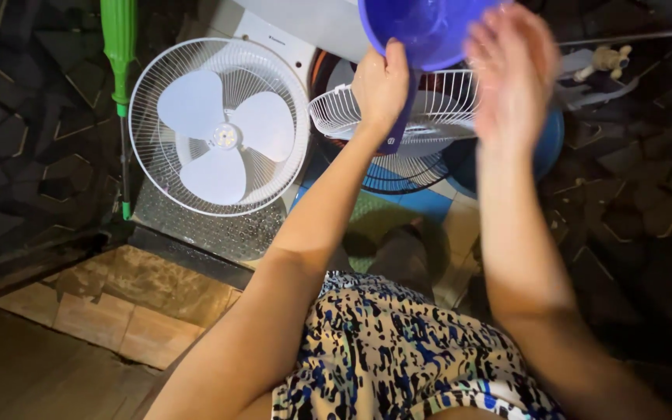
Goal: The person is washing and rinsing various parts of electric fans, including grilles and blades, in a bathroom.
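My left hand [381, 84] grips the rim of a blue plastic scoop-like bowl [421, 27] held up at the top of the view. My right hand [511, 70] is blurred, fingers spread, right beside the bowl's right edge and holding nothing that I can see. Just under both hands lies a white wire fan grille [437, 105], resting over a round blue basin [546, 148]. To the left, the other white fan guard with its three white blades [223, 136] leans upright against a white appliance.
A green-handled stick [120, 54] stands at the left against the dark stone wall. A white tap fitting [604, 62] is at the upper right. Wet tiled floor [421, 206] lies below the basin, a brick step [118, 311] lower left. My patterned dress covers the bottom centre.
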